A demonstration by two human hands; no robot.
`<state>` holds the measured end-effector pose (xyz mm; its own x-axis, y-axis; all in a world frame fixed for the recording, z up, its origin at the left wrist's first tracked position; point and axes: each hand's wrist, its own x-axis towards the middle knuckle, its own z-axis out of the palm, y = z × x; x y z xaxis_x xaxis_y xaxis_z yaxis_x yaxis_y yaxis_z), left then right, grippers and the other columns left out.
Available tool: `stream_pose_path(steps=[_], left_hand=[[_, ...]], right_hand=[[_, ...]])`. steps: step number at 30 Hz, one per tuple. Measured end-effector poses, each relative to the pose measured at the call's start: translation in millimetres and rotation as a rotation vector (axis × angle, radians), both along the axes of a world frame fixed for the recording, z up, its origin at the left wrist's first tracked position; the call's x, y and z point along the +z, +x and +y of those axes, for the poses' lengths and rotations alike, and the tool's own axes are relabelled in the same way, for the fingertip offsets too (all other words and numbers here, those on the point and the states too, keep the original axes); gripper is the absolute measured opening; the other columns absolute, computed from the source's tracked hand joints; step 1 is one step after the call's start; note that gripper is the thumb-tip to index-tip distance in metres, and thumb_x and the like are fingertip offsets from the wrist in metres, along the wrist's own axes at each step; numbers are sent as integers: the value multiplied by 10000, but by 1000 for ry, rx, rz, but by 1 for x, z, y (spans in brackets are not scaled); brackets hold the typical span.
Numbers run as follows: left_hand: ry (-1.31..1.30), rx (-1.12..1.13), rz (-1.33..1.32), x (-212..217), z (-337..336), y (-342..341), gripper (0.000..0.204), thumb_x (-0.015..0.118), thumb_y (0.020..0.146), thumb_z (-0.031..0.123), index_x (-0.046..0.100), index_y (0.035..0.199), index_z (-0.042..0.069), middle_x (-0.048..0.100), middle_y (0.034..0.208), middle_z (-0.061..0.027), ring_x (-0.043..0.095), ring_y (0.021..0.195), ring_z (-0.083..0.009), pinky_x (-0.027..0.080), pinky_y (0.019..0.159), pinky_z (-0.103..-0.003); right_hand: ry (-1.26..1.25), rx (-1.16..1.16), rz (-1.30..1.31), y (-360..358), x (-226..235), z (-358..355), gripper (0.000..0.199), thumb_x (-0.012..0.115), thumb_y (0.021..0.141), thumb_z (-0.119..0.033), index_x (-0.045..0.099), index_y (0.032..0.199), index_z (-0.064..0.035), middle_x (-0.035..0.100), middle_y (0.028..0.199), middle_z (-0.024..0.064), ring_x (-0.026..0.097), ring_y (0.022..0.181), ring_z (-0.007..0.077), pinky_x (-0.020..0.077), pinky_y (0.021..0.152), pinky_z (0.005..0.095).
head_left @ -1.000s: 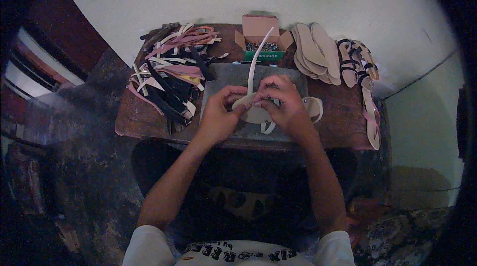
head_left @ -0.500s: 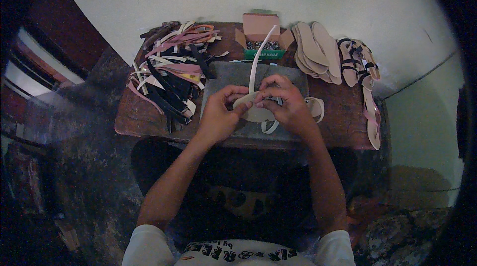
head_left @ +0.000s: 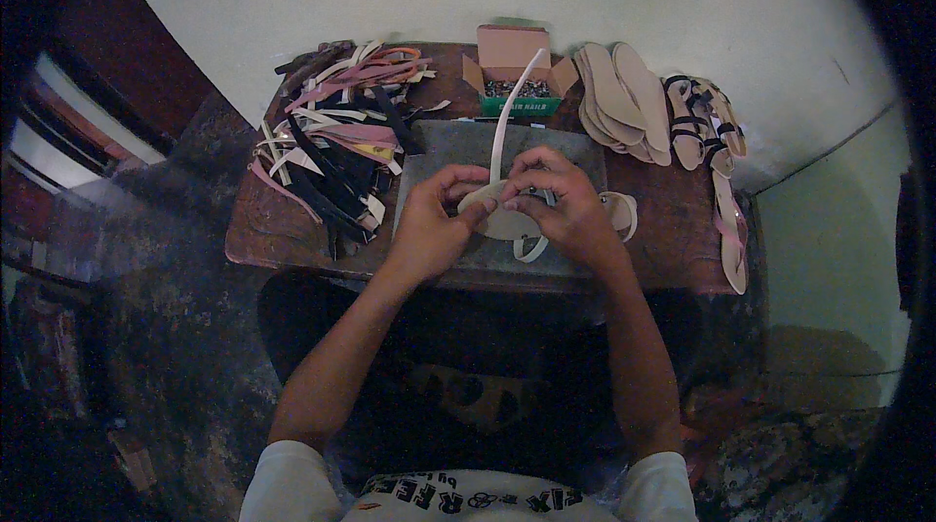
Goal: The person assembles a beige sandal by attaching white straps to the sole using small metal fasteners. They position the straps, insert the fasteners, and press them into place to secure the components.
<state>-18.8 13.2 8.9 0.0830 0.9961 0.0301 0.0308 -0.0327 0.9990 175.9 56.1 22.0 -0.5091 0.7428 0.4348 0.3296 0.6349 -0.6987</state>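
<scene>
Sole (head_left: 501, 224) partly behind hands (head_left: 435, 218)

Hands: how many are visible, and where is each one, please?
2: the left hand, pinching a pale sole, and the right hand, at that sole's right edge; both are over the grey mat.

Left fingers (head_left: 460, 174) and right fingers (head_left: 542, 160) on pale sole (head_left: 479, 195), near curved white strap (head_left: 504, 119)

You held a pale beige sole (head_left: 500, 225), partly hidden, between your left hand (head_left: 436, 222) and right hand (head_left: 560, 198), while a long white strap (head_left: 504, 119) stood up behind it, curving rightward to its tip, and a white loop (head_left: 529, 254) showed beside it.
</scene>
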Motion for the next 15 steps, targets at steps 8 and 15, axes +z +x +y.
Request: stream_pose_path(steps=[8,15], left_hand=[[-52,-10,-41,-1,1,-1,317,657,879,-16,559,1179,4,717,991,-126,672,882,-146,521,747,-274],[36,0,49,1,0,-1,263,662,872,-20,594,1125,2,718,995,-117,671,879,-138,520,724,-266]], right_hand=[[-29,28,27,0,1,1,138,739,754,6,685,876,-32,591,992,68,610,952,222,481,857,344],[-49,39,35,-1,1,1,150,733,753,18,681,890,-14,647,1018,107,636,989,238,489,872,347]])
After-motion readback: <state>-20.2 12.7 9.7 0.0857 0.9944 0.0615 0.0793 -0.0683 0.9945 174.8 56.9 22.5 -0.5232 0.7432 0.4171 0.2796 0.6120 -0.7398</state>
